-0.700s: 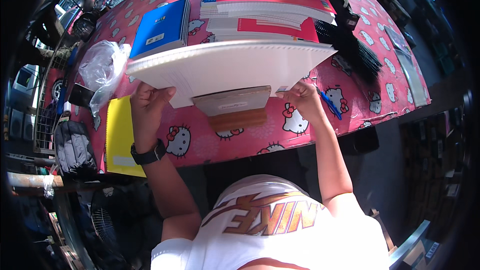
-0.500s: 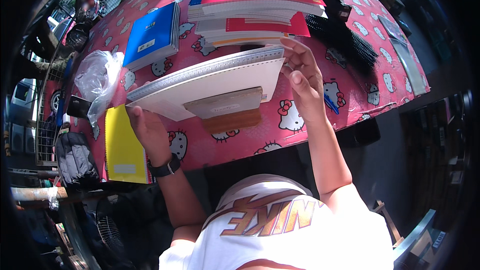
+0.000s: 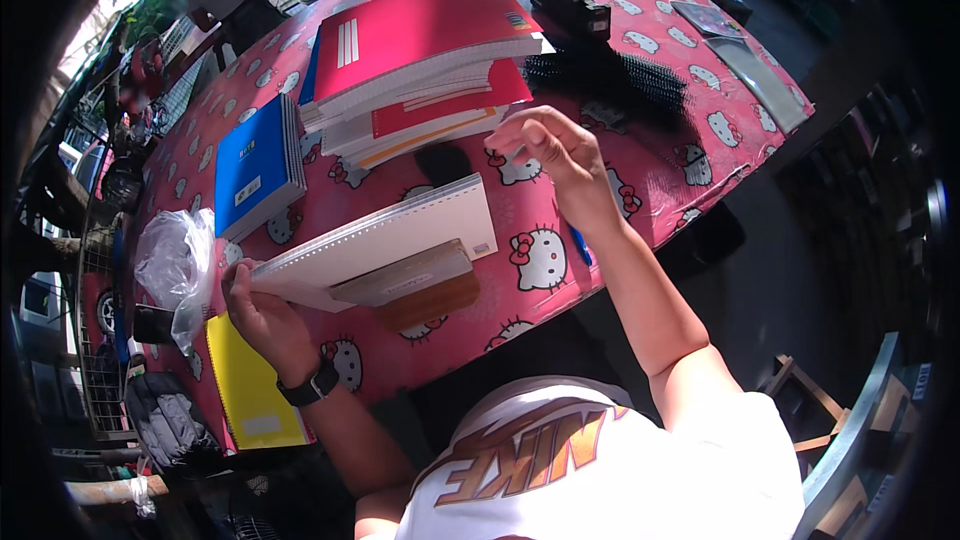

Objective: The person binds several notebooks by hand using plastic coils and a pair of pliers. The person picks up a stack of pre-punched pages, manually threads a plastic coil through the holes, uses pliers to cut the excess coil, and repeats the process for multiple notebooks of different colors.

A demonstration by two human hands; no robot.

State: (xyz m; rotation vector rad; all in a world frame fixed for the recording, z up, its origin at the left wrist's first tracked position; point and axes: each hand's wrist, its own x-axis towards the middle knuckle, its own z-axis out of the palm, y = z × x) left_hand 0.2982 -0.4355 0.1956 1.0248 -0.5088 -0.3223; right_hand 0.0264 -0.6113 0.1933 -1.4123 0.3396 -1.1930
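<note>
A small stack of white-backed spiral notebooks (image 3: 400,236) stands tilted over the table in front of me. My left hand (image 3: 268,330), with a dark wristwatch, grips their left end between thumb and fingers. My right hand (image 3: 560,160) is raised off their right end, its fingers loosely bent and apart, with nothing visible in it. Against the near side of the notebooks is a flat greyish piece (image 3: 408,278) above a brown, wooden-looking piece (image 3: 435,305); how they are joined I cannot tell. A yellow spiral notebook (image 3: 250,390) lies beside my left wrist.
A tall pile of red-covered notebooks (image 3: 430,30) stands farther back, with blue spiral notebooks (image 3: 258,165) to its left. A clear plastic bag (image 3: 175,255) rests at the left edge. A black tape dispenser (image 3: 570,10) and black mesh (image 3: 630,80) sit on the pink patterned tablecloth.
My right hand has let go of the notebooks' right end and moved away from it. The left hand still holds them, now lower in view. The whole view has shifted.
</note>
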